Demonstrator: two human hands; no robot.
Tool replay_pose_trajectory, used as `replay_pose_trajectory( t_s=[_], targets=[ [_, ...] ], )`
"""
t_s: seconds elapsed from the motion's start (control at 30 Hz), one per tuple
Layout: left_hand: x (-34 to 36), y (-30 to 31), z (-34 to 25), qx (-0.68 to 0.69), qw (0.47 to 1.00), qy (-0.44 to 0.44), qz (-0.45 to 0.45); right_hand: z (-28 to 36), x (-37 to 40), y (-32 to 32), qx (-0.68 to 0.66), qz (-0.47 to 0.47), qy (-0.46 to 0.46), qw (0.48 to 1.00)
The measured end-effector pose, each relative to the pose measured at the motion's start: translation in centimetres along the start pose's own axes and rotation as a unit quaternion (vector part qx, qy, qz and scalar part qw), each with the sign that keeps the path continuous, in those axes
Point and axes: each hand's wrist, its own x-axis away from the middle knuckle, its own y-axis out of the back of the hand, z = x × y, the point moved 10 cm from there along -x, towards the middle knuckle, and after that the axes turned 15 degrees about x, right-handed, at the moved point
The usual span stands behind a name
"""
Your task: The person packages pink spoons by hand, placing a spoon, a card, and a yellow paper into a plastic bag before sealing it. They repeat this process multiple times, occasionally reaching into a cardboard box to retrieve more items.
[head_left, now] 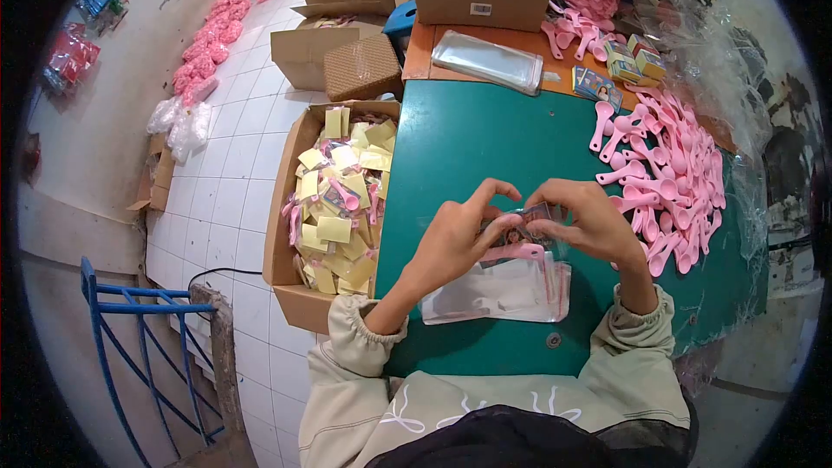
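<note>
The left hand (455,236) and the right hand (589,215) are grasping a small printed card (515,237) between them, over the near part of the green table (472,139). A pink spoon (523,251) is showing just on its near side; whether clear film is covering both, one cannot tell. Clear bags (481,300) are lying below. If the thumbs are pressing unevenly, the card could be bending; a brushing wrist could be shifting the bags.
</note>
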Motion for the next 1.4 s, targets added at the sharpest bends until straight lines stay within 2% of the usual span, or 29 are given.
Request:
replay_pose_trajectory(
  t_s=[0.03, 0.1, 0.2, 0.3, 0.37, 0.47, 0.6, 0.7, 0.8, 0.87, 0.97, 1.07, 1.17, 1.3, 1.4],
  targets=[
    [0.0, 0.2, 0.3, -0.031, 0.999, -0.003, -0.015, 0.2, 0.1, 0.1, 0.005, -0.027, 0.033, 0.999],
    [-0.1, 0.6, 1.3, -0.092, 0.995, -0.008, -0.045, -1.4, 0.2, -1.2, -0.053, 0.008, -0.016, 0.998],
    [0.0, 1.1, 2.0, -0.143, 0.989, 0.027, -0.003, -3.1, 0.5, -1.4, -0.105, 0.019, -0.077, 0.991],
    [0.1, 2.5, 3.4, -0.043, 0.996, 0.057, 0.052, -4.6, 0.5, -0.7, -0.1, 0.014, -0.112, 0.989],
    [0.1, 3.0, 3.7, -0.021, 0.998, 0.057, 0.027, -5.3, 0.2, -0.7, -0.088, 0.019, -0.094, 0.991],
    [0.0, 3.4, 3.6, 0.036, 0.997, 0.07, -0.011, -4.0, -0.2, -1.9, -0.243, 0.046, -0.064, 0.967],
    [0.1, 3.2, 4.4, 0.173, 0.982, 0.056, -0.041, -4.9, 0.2, -1.3, -0.248, 0.042, -0.128, 0.959],
    [0.4, 2.3, 4.3, 0.301, 0.951, 0.064, 0.007, -5.9, 0.1, -1.5, -0.274, 0.013, -0.133, 0.952],
    [0.2, 2.2, 4.7, 0.343, 0.938, 0.034, -0.033, -6.1, 0.1, -1.7, -0.27, 0.018, -0.148, 0.951],
    [0.2, 2.5, 5.0, 0.357, 0.931, 0.051, -0.055, -5.6, 0.1, -1.5, -0.23, 0.044, -0.171, 0.957],
    [0.3, 3.1, 5.7, 0.388, 0.916, 0.066, -0.075, -5.0, -0.2, -1.6, -0.326, 0.048, -0.085, 0.94],
    [0.3, 3.3, 6.1, 0.415, 0.903, 0.07, -0.085, -3.9, 0.2, -1.5, -0.367, 0.11, -0.086, 0.92],
    [0.3, 2.7, 6.4, 0.45, 0.888, 0.076, -0.058, -4.5, 0.1, -3.0, -0.427, 0.118, -0.084, 0.892],
    [0.2, 2.7, 5.7, 0.472, 0.878, 0.069, -0.041, -3.5, -0.3, -2.1, -0.36, 0.091, -0.016, 0.929],
    [0.3, 2.8, 5.8, 0.398, 0.914, 0.08, -0.028, -4.8, 0.2, -1.9, -0.42, 0.078, -0.099, 0.899]
  ],
)
